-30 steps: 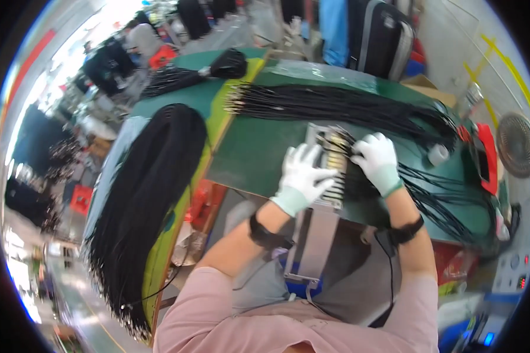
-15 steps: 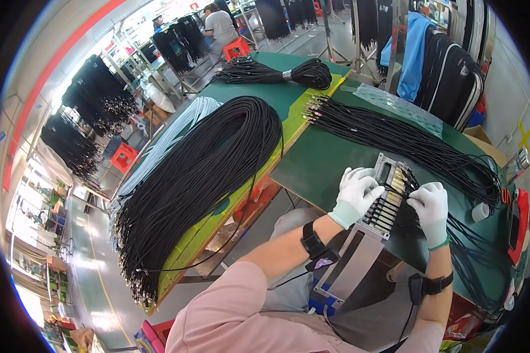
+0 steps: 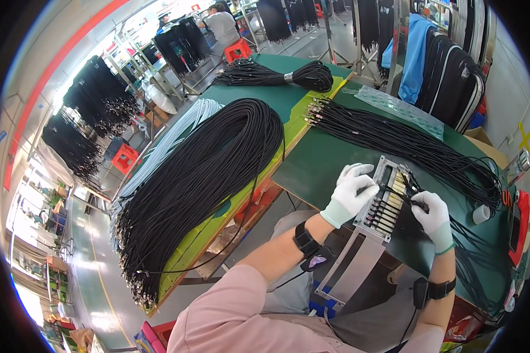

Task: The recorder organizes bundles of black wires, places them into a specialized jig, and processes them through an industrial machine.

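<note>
A long grey metal fixture plate [image 3: 376, 222] with slotted connectors lies on the green bench [image 3: 312, 165], its long axis running from 1 to 7 o'clock. The white-gloved left hand [image 3: 350, 193] pinches a thin black cable [image 3: 394, 189]; the gloved right hand [image 3: 433, 212] grips its other end at 3 o'clock.

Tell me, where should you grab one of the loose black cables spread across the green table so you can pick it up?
Probably near its metal-tipped end, coming from above. The loose black cables lie flat on the green table, and there the ends fan apart; farther along they bunch together. The left hand and right hand are busy at the metal fixture.
</note>
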`<state>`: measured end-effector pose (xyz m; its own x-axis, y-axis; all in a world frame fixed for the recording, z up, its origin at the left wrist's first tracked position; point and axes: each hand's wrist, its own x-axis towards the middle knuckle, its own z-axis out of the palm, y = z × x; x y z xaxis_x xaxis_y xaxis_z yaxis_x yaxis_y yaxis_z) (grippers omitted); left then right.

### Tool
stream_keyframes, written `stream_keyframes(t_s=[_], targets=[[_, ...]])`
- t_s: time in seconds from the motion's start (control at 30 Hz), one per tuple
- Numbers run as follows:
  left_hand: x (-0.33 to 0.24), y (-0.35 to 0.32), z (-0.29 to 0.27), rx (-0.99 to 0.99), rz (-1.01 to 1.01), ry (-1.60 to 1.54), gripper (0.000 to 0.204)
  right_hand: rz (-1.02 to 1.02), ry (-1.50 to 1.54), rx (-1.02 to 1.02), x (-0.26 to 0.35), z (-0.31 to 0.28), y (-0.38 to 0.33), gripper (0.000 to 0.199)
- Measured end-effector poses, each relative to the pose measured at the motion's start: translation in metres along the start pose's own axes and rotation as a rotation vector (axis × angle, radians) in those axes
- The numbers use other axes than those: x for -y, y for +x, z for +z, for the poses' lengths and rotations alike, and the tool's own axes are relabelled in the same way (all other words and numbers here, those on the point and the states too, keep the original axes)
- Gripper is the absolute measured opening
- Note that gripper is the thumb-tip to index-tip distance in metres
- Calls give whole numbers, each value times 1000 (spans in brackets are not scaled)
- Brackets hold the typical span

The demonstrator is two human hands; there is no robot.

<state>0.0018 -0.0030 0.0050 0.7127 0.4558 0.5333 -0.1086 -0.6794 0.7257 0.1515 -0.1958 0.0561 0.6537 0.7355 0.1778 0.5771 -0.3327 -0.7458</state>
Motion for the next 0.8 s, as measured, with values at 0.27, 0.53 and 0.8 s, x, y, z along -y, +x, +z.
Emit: stream_keyframes(t_s=[0.27, 0.53, 0.8], targets=[[-2, -1, 5, -76, 115, 324, 12, -370, -399, -100, 1, 13, -3, 6], [7, 1, 2, 8, -9, 180, 16, -382, -329, -91, -13, 6, 1, 9], [12, 0, 6, 74, -62, 205, 20, -337, -437, -56, -23, 6, 2, 10]])
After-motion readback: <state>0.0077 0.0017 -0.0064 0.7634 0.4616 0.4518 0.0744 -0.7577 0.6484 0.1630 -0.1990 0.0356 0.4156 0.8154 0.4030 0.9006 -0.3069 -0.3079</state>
